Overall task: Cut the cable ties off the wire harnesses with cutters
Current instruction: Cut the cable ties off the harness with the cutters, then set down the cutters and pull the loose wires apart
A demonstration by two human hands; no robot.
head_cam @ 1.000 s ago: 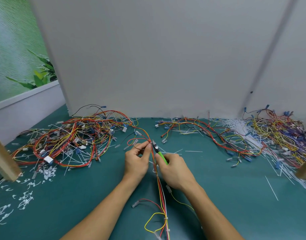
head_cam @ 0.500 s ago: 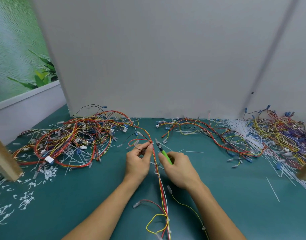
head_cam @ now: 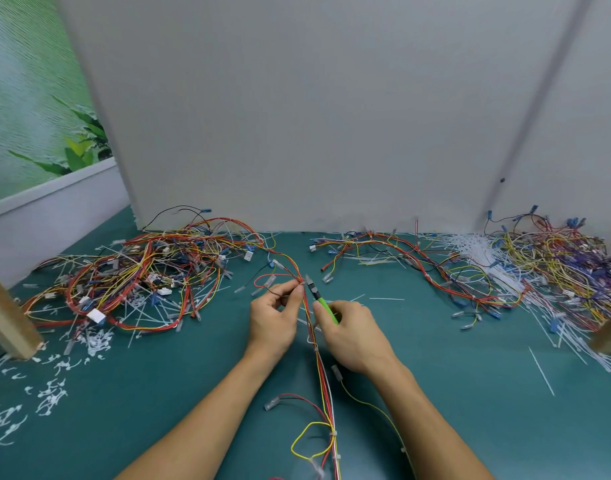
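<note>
Head view, looking down on a green counter (head_cam: 470, 410) with wires all over the place. The left hand (head_cam: 273, 322) has its fingers (head_cam: 294, 301) pinched tight on the harness (head_cam: 324, 379), right where the red, yellow and white wires bunch up just past the knuckles. From the pinch the harness runs straight back toward the person, between the two forearms, and off the bottom edge. There's a small white tie (head_cam: 333, 434) wrapped round it down there, beside a yellow loop. Beyond the pinch it curves off into the left pile (head_cam: 134, 275).

The right hand (head_cam: 354, 336) has its fingers curled round the green handle of the cutters (head_cam: 318, 298), so that's all it's holding. The dark nose points up and away, with the tip just beside the harness and right next to the left hand's pinch. Can't tell if the blades are apart or together, way too small.

Other stuff: a second harness (head_cam: 401, 254) is spread out centre-right, and the right pile (head_cam: 556, 268) is a big tangle mixed with long white strips. White scraps (head_cam: 51, 396) are scattered near-left on the counter. A wooden post (head_cam: 6, 327) stands at the left edge, and a grey panel (head_cam: 297, 116) stands along the back.
</note>
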